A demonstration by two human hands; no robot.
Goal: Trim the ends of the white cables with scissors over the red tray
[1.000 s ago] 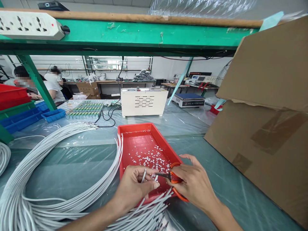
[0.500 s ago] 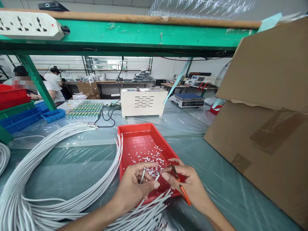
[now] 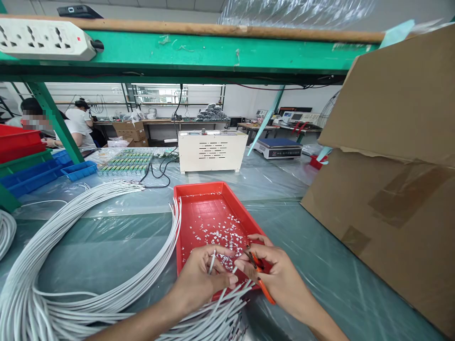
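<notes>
Over the near part of a red tray (image 3: 199,203), my left hand (image 3: 204,277) pinches a thin white cable (image 3: 212,262) between thumb and fingers. My right hand (image 3: 272,270) is closed around a pair of orange-handled cutters (image 3: 265,290), and its thumb and fingertip meet near the cable's end. The fingers partly cover the cutters' jaws. Small white and silvery scraps (image 3: 227,237) lie scattered on the tray floor. A large bundle of white cables (image 3: 53,265) curves around the left, its cut ends (image 3: 234,303) lying below my hands.
A big cardboard box (image 3: 391,189) stands on the right. Behind the tray are a cream machine (image 3: 213,151) and a weighing scale (image 3: 277,148). Blue bins (image 3: 80,170) and circuit boards (image 3: 124,162) sit at left. A green shelf beam (image 3: 213,52) crosses above; people sit far left.
The cutters have turned in my right hand, showing more of the orange handles near the jaws. My left hand stays nearly in place with the cable.
</notes>
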